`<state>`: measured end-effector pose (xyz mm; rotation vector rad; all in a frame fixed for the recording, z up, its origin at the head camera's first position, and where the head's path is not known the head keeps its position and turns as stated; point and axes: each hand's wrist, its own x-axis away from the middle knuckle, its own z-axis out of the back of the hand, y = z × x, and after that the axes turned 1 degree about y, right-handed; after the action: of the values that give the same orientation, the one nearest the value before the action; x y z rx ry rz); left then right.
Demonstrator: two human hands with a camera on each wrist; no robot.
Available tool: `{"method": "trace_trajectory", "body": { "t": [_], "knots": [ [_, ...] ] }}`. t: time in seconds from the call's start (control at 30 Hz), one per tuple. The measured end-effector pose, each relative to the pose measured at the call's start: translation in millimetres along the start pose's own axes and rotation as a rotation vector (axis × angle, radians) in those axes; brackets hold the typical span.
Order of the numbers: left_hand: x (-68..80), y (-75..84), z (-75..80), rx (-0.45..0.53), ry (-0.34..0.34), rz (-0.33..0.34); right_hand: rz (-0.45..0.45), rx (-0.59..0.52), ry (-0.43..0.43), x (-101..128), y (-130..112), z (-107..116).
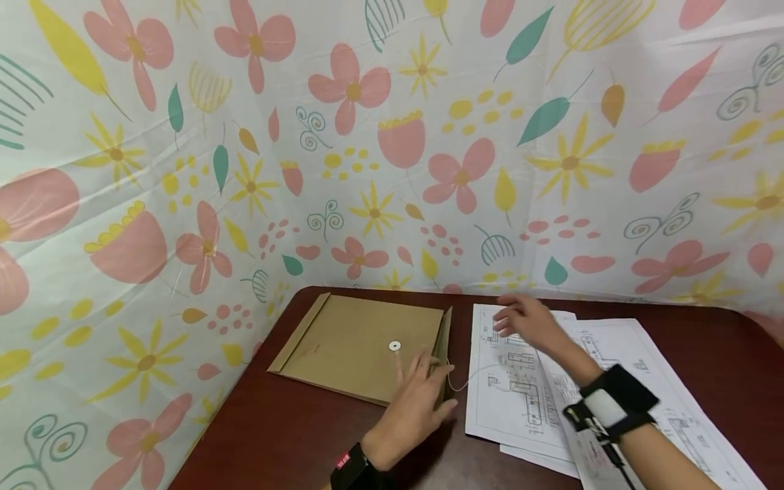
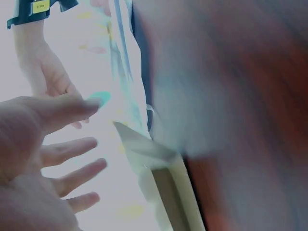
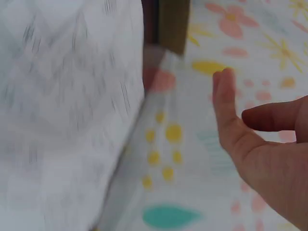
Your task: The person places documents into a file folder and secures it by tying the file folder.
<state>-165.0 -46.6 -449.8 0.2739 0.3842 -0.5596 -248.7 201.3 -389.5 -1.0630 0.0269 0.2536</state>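
Your left hand (image 1: pixel 416 401) rests flat on the envelope (image 1: pixel 361 350); your right hand (image 1: pixel 527 320), relaxed at 1 o'clock, hovers over the sheets (image 1: pixel 520 381). Both things look light and floppy: grip their edges.

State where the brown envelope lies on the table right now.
In the head view, the brown envelope lies flat at the table's far left corner, left of the printed sheets, under the left hand's fingertips.

We can read no words or numbers anywhere. The printed sheets (image 1: pixel 520 381) on the table carry line drawings with lettering too small to make out. A red tag on the left wristband (image 1: pixel 345 461) and a yellow label on the right wristband (image 2: pixel 40 6) both bear marks too blurred to read.
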Motion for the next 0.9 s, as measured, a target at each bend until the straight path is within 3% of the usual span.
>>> {"method": "trace_trajectory", "body": {
  "t": [0.1,0.2,0.37,0.6,0.73,0.9],
  "knots": [
    [-7.6,10.6,1.0,0.092,0.096,-0.037,0.001,0.119,0.098,14.6,0.5,25.9],
    [-17.3,21.4,-0.3,0.137,0.12,-0.049,-0.011,0.238,0.181,29.4,5.0,51.2],
    [-33.6,40.4,-9.7,0.168,0.062,-0.021,-0.069,0.403,0.258,54.7,19.3,90.4],
    [-54.2,66.9,-26.7,0.224,-0.074,0.025,-0.184,0.555,0.328,87.0,50.8,131.5],
    [-68.4,80.1,-37.6,0.219,-0.09,0.053,-0.286,0.627,0.373,98.5,67.7,143.7],
    [-83.4,93.9,-50.9,0.165,-0.096,0.114,-0.399,0.702,0.357,114.5,83.5,152.7]
  ]
}}
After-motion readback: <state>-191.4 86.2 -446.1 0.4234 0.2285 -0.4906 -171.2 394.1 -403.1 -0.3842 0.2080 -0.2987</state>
